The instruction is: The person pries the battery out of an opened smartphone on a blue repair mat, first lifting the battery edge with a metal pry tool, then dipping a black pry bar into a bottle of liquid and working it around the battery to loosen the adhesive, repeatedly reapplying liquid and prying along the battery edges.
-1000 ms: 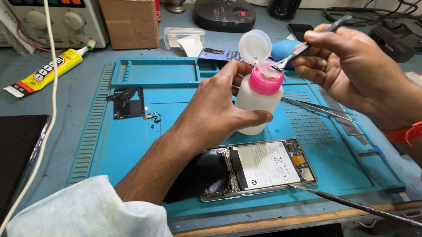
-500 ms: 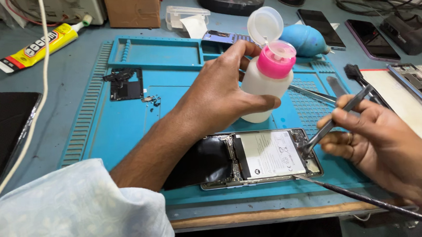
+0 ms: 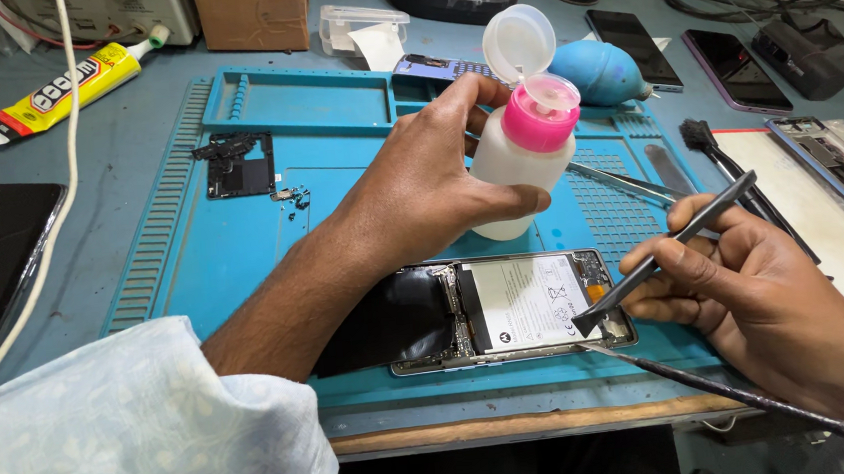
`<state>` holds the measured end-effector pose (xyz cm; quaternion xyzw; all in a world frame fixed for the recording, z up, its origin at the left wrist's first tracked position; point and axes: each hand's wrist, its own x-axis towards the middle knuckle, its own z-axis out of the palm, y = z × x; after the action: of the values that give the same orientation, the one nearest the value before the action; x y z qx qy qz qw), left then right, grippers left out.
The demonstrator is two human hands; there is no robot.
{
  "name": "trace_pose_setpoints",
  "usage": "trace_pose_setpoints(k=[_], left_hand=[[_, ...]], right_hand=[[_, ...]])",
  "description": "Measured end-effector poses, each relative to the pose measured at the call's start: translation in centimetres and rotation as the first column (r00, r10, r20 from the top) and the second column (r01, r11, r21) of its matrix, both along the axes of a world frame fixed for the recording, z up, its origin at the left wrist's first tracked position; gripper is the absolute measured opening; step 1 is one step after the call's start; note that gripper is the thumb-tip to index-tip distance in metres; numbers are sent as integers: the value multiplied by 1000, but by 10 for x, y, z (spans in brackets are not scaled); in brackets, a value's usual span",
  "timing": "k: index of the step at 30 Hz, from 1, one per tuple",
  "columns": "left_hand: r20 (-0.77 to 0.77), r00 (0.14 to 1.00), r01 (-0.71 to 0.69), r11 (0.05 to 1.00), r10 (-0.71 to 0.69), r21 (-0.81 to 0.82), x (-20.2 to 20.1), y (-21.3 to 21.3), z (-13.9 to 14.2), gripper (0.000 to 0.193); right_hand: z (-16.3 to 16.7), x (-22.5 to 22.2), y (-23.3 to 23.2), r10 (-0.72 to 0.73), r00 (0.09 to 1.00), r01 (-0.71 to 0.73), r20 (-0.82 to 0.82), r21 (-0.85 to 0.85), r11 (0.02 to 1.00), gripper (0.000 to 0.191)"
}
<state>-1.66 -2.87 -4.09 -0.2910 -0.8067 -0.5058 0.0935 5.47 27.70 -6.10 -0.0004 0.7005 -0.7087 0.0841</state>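
The left hand (image 3: 428, 181) still grasps the pink-capped dispenser bottle (image 3: 521, 159) above the opened phone (image 3: 508, 310). The right hand (image 3: 748, 292), gripping the spudger (image 3: 664, 253), has lowered its tip onto the phone's battery (image 3: 522, 301) corner.

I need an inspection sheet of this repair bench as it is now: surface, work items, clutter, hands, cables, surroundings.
Surface: blue repair mat on a grey-blue bench.
Work items: opened phone, back removed; white bottle with pink cap, lid flipped open.
Clutter: glue tube, blue air blower, brush, small black parts.
Hands: left hand grips the bottle; right hand holds a dark pry tool, tip at the phone's lower end.
Cables: white cable at left.
Surroundings: cardboard box, spare phones.
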Motion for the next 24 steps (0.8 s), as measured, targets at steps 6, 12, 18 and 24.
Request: trace_pose_setpoints(k=[6, 12, 18, 24], left_hand=[[-17, 1000, -3, 1000, 3, 2, 0, 0, -1, 83], [-16, 1000, 5, 1000, -5, 19, 0, -1, -1, 82], [-18, 1000, 8, 1000, -8, 14, 0, -1, -2, 81], [-20, 1000, 14, 1000, -14, 13, -1, 0, -3, 81]], right_hand=[[-1, 1, 2, 55, 997, -56, -45, -19, 998, 24], [-2, 2, 3, 64, 997, -64, -44, -13, 998, 22], [-3, 1, 5, 76, 996, -77, -44, -29, 997, 19], [-5, 3, 7, 133, 987, -138, -93, -55, 989, 20]])
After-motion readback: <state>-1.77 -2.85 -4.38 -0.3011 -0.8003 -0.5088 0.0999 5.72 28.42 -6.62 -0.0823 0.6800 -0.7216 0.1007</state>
